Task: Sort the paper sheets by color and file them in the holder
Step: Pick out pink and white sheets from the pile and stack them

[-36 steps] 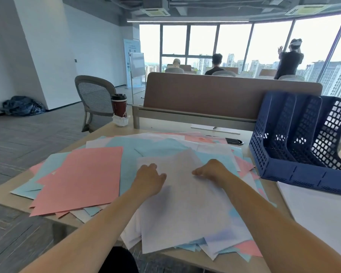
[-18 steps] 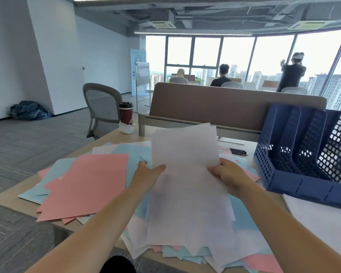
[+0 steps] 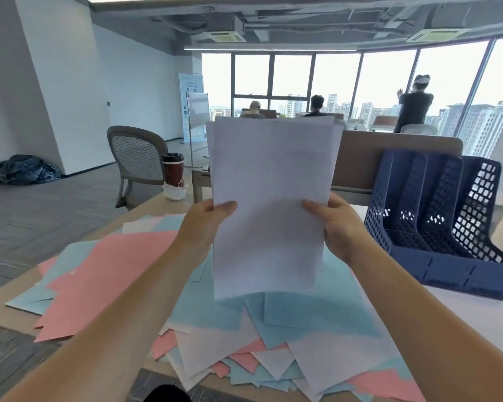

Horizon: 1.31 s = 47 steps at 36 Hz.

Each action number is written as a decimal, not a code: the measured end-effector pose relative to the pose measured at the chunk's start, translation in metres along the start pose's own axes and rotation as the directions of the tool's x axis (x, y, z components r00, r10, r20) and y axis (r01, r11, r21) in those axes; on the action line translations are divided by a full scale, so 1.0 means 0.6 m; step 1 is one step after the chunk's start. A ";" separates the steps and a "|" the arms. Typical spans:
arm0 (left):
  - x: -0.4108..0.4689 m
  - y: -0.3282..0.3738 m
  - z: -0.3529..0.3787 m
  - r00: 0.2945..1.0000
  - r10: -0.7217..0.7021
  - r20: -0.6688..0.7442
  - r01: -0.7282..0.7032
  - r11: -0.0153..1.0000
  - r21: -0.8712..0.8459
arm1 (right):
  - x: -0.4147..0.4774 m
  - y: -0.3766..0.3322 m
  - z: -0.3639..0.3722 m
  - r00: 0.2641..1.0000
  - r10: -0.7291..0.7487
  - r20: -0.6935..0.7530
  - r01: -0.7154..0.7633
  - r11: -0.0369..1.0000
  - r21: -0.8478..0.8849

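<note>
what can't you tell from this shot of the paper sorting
All in the head view:
- Count of the white sheets: only the front face shows.
- Fingers of the left hand and right hand: behind the sheets; only the thumbs of each grip show.
- Any print on the sheets: too faint.
- Right end of the blue holder: cut off by the frame edge.
- Near edge of the paper pile: cut off at the bottom; arms cover parts.

One head-worn wide-angle camera looks from close above the near edge of the desk [image 3: 145, 210], facing forward and apparently slightly downward across the desk toward the windows [image 3: 291, 79] beyond its far side.
</note>
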State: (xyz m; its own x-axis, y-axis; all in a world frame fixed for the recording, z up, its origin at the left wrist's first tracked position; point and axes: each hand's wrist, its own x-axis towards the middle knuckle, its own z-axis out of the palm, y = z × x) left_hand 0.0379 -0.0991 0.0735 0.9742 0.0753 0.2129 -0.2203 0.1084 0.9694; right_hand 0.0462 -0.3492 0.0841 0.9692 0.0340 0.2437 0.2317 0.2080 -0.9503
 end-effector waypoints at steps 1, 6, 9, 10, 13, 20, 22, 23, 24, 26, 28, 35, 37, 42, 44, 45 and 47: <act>-0.006 -0.010 -0.004 1.000 -0.012 0.026 0.012 1.000 0.020 | -0.005 0.010 -0.001 1.000 0.018 0.008 -0.018 1.000 0.004; -0.029 -0.066 -0.019 0.990 -0.112 0.088 0.108 0.993 0.057 | -0.027 0.072 -0.014 0.990 0.138 -0.003 -0.138 0.986 -0.090; -0.041 -0.087 -0.015 0.983 -0.154 0.097 0.144 0.984 0.100 | -0.034 0.099 -0.020 0.981 0.191 -0.044 -0.195 0.972 -0.135; -0.042 -0.092 -0.012 0.983 -0.163 0.090 0.152 0.981 0.117 | -0.035 0.105 -0.020 0.979 0.200 -0.042 -0.204 0.968 -0.147; -0.037 -0.095 -0.002 0.986 -0.153 0.060 0.145 0.981 0.125 | -0.030 0.109 -0.017 0.978 0.202 -0.044 -0.207 0.966 -0.154; -0.017 -0.091 0.012 0.992 -0.099 0.072 0.085 0.980 0.180 | -0.015 0.087 -0.019 0.984 0.160 -0.083 -0.172 0.972 -0.157; -0.022 -0.107 0.009 0.983 -0.147 0.109 0.124 0.972 0.201 | -0.019 0.101 -0.029 0.975 0.211 -0.073 -0.221 0.957 -0.187; -0.026 -0.116 0.007 0.976 -0.176 0.132 0.146 0.968 0.206 | -0.022 0.110 -0.033 0.968 0.239 -0.073 -0.249 0.948 -0.199; -0.030 -0.123 0.006 0.969 -0.198 0.148 0.163 0.962 0.219 | -0.026 0.118 -0.036 0.962 0.259 -0.080 -0.271 0.940 -0.209; -0.035 -0.131 0.005 0.962 -0.222 0.157 0.184 0.957 0.226 | -0.031 0.130 -0.039 0.955 0.280 -0.102 -0.296 0.932 -0.209; -0.033 -0.134 0.008 0.967 -0.216 0.137 0.184 0.959 0.218 | -0.032 0.138 -0.040 0.949 0.288 -0.126 -0.309 0.929 -0.203; -0.027 -0.109 0.051 0.993 -0.112 -0.033 0.117 0.958 0.261 | -0.039 0.110 -0.043 0.948 0.250 -0.197 -0.286 0.940 -0.184; -0.033 -0.096 0.073 0.995 -0.100 -0.028 0.104 0.958 0.268 | -0.046 0.087 -0.057 0.951 0.214 -0.224 -0.259 0.945 -0.197; -0.060 -0.071 0.144 0.989 -0.109 0.099 0.080 0.961 0.263 | -0.077 0.015 -0.125 0.930 0.114 -0.349 -0.213 0.942 -0.259; -0.074 -0.065 0.179 0.980 -0.127 0.154 0.087 0.965 0.246 | -0.093 -0.010 -0.165 0.912 0.068 -0.405 -0.210 0.925 -0.318; -0.082 -0.064 0.198 0.974 -0.134 0.184 0.089 0.968 0.234 | -0.103 -0.021 -0.184 0.904 0.038 -0.425 -0.207 0.911 -0.358; -0.097 -0.062 0.238 0.958 -0.149 0.245 0.095 0.971 0.219 | -0.128 -0.041 -0.220 0.888 -0.004 -0.460 -0.214 0.881 -0.422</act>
State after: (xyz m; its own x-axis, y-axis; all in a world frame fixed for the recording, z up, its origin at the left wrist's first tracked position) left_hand -0.0036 -0.2491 0.0428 0.9783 -0.1869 0.0891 -0.1100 -0.1047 0.9884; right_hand -0.0228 -0.4861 0.0634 0.8977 -0.4207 0.1313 0.0313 -0.2365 -0.9711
